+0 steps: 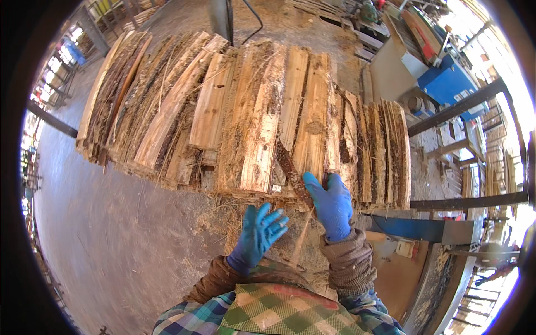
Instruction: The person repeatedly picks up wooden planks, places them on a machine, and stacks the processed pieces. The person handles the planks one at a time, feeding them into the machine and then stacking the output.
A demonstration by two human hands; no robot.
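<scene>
A wide stack of rough wood slabs (259, 128), many with bark along their edges, lies in front of me. My right hand (334, 209), in a blue glove, is at the near end of the stack, its thumb over a pale slab (312, 128) and its fingers curled at the slab's end. A dark strip of bark (292, 172) slants across the slabs, its lower end close beside that thumb. My left hand (258, 235), gloved in blue too, is held in the air just short of the stack, fingers spread and holding nothing.
Dark metal bars (469, 201) flank the stack on the right, and a dark post (221, 22) stands behind it. A blue and grey machine (449, 84) is at the far right. Wood debris (218, 223) litters the concrete floor (106, 223).
</scene>
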